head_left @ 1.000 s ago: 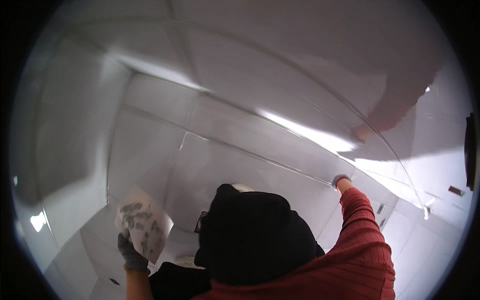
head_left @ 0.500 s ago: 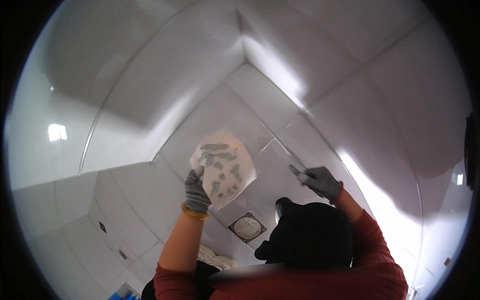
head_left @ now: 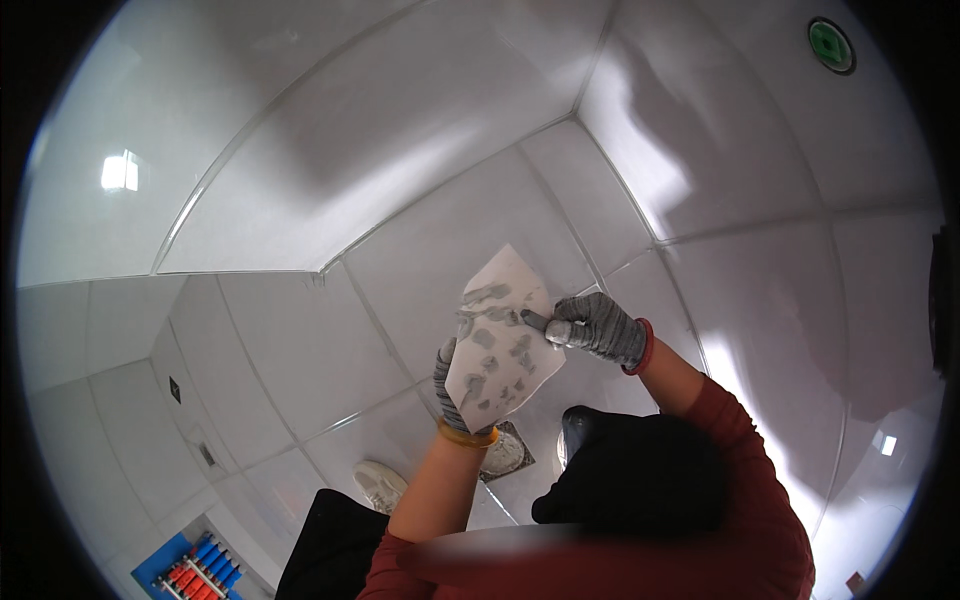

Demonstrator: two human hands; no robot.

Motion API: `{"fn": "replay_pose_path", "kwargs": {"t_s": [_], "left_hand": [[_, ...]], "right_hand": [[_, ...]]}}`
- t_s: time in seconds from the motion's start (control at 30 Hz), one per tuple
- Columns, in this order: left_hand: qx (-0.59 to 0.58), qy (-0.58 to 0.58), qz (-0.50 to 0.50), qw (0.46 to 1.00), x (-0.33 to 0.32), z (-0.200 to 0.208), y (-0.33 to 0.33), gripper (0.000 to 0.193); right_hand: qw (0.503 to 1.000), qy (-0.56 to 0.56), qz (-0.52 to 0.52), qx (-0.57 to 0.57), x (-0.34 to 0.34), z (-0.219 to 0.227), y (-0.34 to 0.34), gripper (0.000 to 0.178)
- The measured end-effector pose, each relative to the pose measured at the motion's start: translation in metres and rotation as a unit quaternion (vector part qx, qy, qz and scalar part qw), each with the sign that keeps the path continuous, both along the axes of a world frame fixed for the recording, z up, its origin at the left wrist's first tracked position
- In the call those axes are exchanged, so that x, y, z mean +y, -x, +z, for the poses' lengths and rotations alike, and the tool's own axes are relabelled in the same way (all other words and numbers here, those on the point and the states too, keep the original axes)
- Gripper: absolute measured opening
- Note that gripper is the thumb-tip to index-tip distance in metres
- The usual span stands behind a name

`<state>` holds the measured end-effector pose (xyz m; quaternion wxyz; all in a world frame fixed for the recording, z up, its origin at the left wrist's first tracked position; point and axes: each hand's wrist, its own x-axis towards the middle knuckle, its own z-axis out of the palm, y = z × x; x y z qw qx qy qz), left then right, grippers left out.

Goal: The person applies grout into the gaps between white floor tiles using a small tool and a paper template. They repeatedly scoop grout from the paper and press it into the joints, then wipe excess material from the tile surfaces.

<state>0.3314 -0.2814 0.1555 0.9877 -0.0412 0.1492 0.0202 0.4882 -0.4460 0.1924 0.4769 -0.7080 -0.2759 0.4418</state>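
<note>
Left hand point(head_left: 448, 385) grips the sheet point(head_left: 500, 345) at its lower left edge, fingers partly hidden. Sheet is up off the floor point(head_left: 425, 285), grey smears point(head_left: 486, 292) across its face. Right hand point(head_left: 605, 330) pinches a small grey tool point(head_left: 534, 319), tip at the smears; contact unclear.

So this was a head-worn fisheye, the left of a pair, aimed steeply down over the wearer's knees point(head_left: 630, 480) and a bit forward. Super wide too: black rounded off the frame's corners and the tile seams point(head_left: 205, 185) bowed. The left hand point(head_left: 447, 385) and right hand point(head_left: 600, 328) were fairly near the lens, around mid-frame, with forearms point(head_left: 430, 497) coming up from the lower middle and lower right. The floor point(head_left: 300, 350) sat farther off, and the lens caught walls point(head_left: 380, 170) across the top, their corner point(head_left: 576, 115) landing upper right of centre.
</note>
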Motion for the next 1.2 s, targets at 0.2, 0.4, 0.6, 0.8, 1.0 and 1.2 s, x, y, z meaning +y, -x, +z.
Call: {"fn": "replay_pose_path", "kwargs": {"t_s": [0.2,0.4,0.6,0.8,1.0,1.2], "left_hand": [[0.029,0.005,0.035,0.999,-0.011,0.013,-0.004,0.058],[0.046,0.027,0.018,0.998,-0.012,0.016,-0.006,0.056],[0.010,-0.016,0.033,0.999,-0.006,0.021,-0.010,0.054],[0.002,-0.101,0.081,0.992,0.008,0.041,-0.020,0.050],[0.027,-0.079,0.116,0.990,0.005,0.040,-0.023,0.050],[0.027,-0.088,0.084,0.992,0.017,0.039,-0.030,0.050]], "right_hand": [[1.000,0.013,0.023,-0.007,-0.004,-0.008,-0.001,0.042],[0.997,0.051,0.034,0.052,-0.017,-0.005,-0.007,0.044],[0.967,0.150,0.087,-0.185,-0.030,0.010,-0.006,0.039],[0.766,0.104,0.027,-0.633,-0.018,0.036,0.010,0.019],[0.715,0.025,0.113,-0.689,0.002,0.029,0.020,0.010],[0.667,0.071,0.180,-0.719,-0.002,0.032,0.020,0.008]]}}
